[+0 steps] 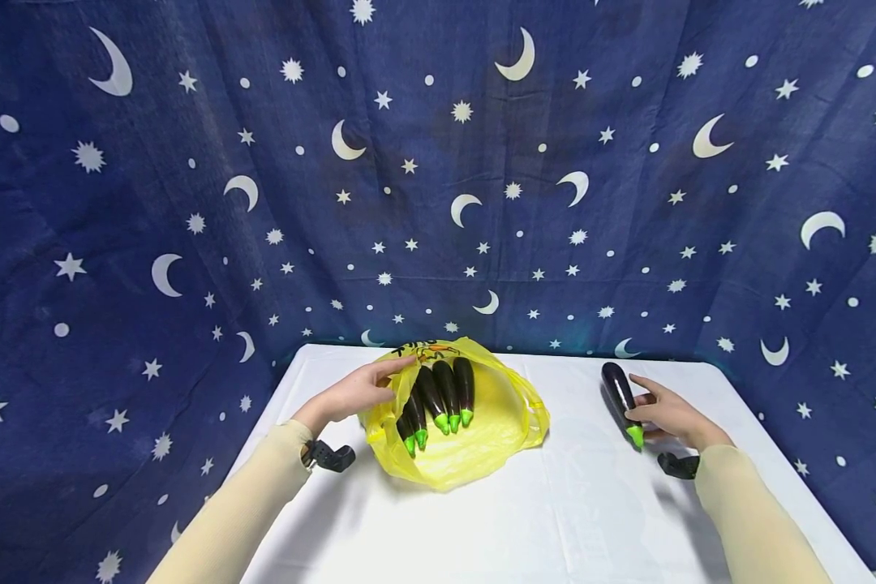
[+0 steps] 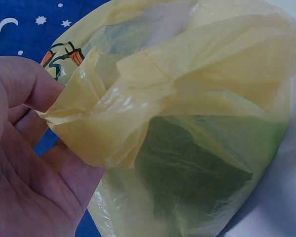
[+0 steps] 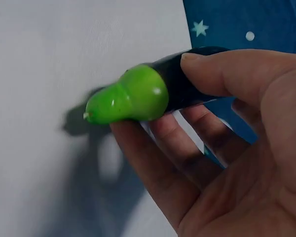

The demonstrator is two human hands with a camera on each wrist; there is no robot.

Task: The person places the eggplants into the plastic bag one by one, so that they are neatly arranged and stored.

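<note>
A yellow plastic bag (image 1: 491, 438) lies on the table with its mouth facing me. Inside it several dark eggplants (image 1: 447, 391) with green stems rest side by side toward the left. My left hand (image 1: 354, 393) pinches the left rim of the bag between thumb and fingers; the left wrist view shows the bag's edge (image 2: 89, 113) gathered there. Over at the right, my right hand (image 1: 672, 412) holds a single eggplant (image 1: 616, 388) between thumb and fingers. Its green stem end (image 3: 128, 96) points toward me, and a shadow falls on the cloth beneath it.
A white cloth covers the table (image 1: 496, 527). Behind and along the sides hangs a dark blue curtain (image 1: 423, 268) with moons and stars. A dark band with a camera (image 1: 328, 456) sits on my left wrist, and another (image 1: 679, 465) on my right.
</note>
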